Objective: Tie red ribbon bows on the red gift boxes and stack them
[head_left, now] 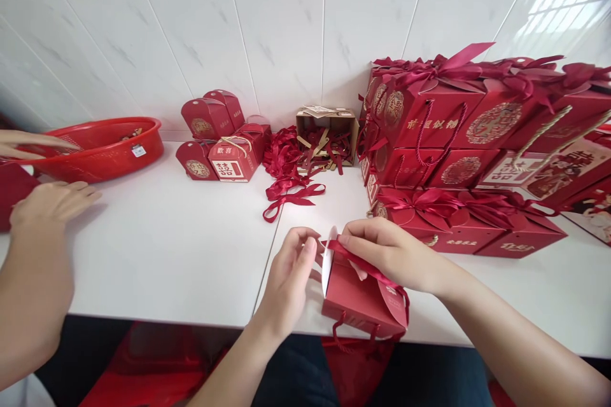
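A small red gift box point(356, 305) sits at the table's near edge, its white-lined end flap point(329, 261) raised on the left. My right hand point(389, 251) is closed above the box, pinching a dark red ribbon point(375, 272) that runs across its top through the flaps. Beside the raised flap is my left hand point(291, 280), fingers loosely curled and thumb apart; I see nothing held in it, though some fingertips are partly hidden behind the flap. A twisted red cord handle point(340, 329) hangs from the near side of the box.
Stacked red gift boxes with bows point(439, 121) stand at the right. Loose ribbons point(286, 159), a cardboard carton of cords point(329, 140) and several boxes point(224, 146) line the wall. Another person's hands point(45, 203) are at the left, by a red plastic basket point(109, 159).
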{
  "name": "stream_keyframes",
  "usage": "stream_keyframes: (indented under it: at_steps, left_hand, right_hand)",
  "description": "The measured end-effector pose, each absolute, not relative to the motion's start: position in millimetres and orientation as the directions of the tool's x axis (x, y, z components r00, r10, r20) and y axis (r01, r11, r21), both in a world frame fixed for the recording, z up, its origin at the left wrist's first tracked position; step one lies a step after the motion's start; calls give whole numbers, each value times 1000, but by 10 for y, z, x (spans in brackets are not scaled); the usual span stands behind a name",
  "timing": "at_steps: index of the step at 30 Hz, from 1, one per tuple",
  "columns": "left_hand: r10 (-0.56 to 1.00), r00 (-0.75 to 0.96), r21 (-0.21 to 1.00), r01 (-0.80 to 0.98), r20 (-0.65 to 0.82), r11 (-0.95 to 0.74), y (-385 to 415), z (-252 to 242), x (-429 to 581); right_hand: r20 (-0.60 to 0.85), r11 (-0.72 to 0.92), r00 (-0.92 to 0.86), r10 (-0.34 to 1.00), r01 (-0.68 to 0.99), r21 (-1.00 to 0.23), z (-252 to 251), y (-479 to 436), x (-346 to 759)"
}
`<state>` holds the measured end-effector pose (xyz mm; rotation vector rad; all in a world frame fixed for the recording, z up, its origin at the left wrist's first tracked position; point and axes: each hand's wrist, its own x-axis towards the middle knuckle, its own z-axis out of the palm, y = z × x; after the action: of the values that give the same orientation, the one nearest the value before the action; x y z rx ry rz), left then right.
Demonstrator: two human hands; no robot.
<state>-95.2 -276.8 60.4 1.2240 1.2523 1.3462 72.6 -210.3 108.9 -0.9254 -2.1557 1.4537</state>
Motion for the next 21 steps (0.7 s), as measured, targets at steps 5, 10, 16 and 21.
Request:
stream_keyframes:
  at_steps: [5, 10, 16, 21]
  left_hand:
    - [998, 37, 999, 16, 47, -48, -2629, 684, -964]
    - [997, 17, 882, 465, 79, -78, -2586, 647, -1201]
    - [944, -287, 236, 940, 163, 246, -2569, 535, -1792]
    - [955, -100, 719, 682, 278, -137, -2526, 593, -1525]
  right_hand:
    - [16, 356, -714, 700, 329, -874, 1055, -2086, 703]
    - [307, 521, -575, 758, 252, -815, 1066, -2128, 800]
    - [450, 518, -256, 855, 401, -756, 940, -2405, 1400]
    - [121, 349, -414, 902, 536, -768, 664, -2496, 1604]
